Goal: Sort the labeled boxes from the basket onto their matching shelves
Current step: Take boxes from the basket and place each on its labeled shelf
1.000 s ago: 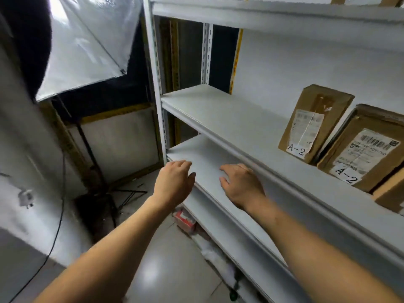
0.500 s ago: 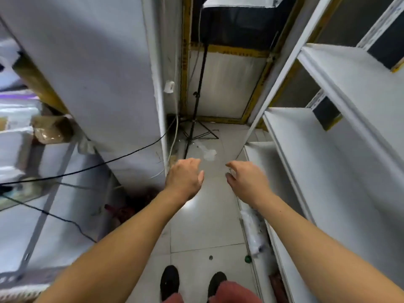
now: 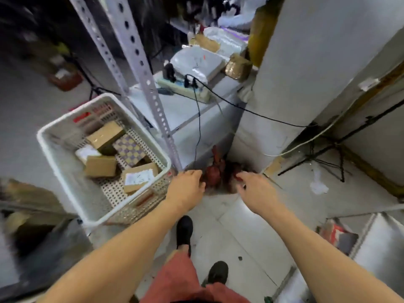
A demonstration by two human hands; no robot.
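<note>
Head view looks down at both arms reaching out over the floor. Left hand (image 3: 185, 189) holds nothing, with its fingers hanging loose and bent. Right hand (image 3: 256, 191) holds nothing too, its fingers relaxed. Just left of the left hand sits the white basket (image 3: 65, 162). Brown boxes (image 3: 100, 166) lie inside it, one with a white label (image 3: 137, 178), nearest the left hand.

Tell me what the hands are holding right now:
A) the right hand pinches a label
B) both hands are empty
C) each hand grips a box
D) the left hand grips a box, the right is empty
B: the left hand and right hand reach forward holding nothing, while the boxes lie in the basket.
</note>
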